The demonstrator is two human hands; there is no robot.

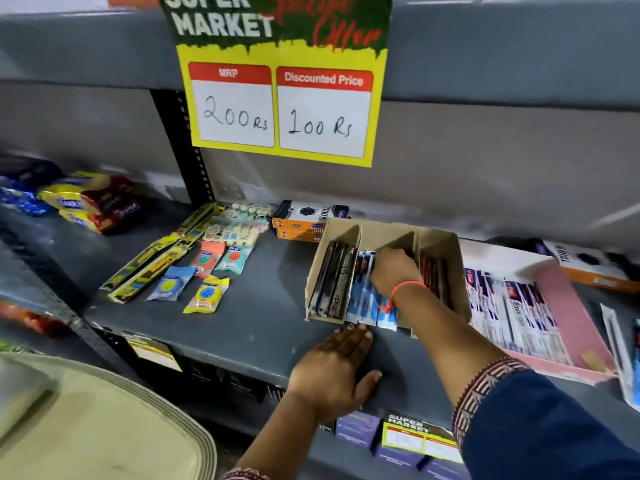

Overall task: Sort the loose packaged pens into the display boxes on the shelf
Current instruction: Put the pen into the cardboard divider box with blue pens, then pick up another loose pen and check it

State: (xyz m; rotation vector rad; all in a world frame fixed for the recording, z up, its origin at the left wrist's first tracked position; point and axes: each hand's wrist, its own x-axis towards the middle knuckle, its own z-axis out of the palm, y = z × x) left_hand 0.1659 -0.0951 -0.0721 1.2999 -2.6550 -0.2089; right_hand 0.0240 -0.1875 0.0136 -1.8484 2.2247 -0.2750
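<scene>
A brown cardboard display box (346, 226) with three compartments stands on the grey shelf (263, 323). Its left compartment holds black packaged pens (330, 282), the middle one blue packaged pens (365, 299), the right one red packaged pens (434, 275). My right hand (393, 268) reaches into the middle compartment, fingers curled down among the blue packs; what it grips is hidden. My left hand (334, 368) lies flat on the shelf's front edge, fingertips near the box front, holding nothing. A pink display box (571, 306) to the right holds white and blue pen packs (512, 306).
Orange and black pen cartons (304, 220) sit behind the box. Loose stationery packets (207, 268) and long yellow packs (156, 261) lie at shelf left. A yellow price sign (284, 105) hangs above. Snack bags (86, 202) fill the neighbouring shelf. A beige basket (97, 427) is at lower left.
</scene>
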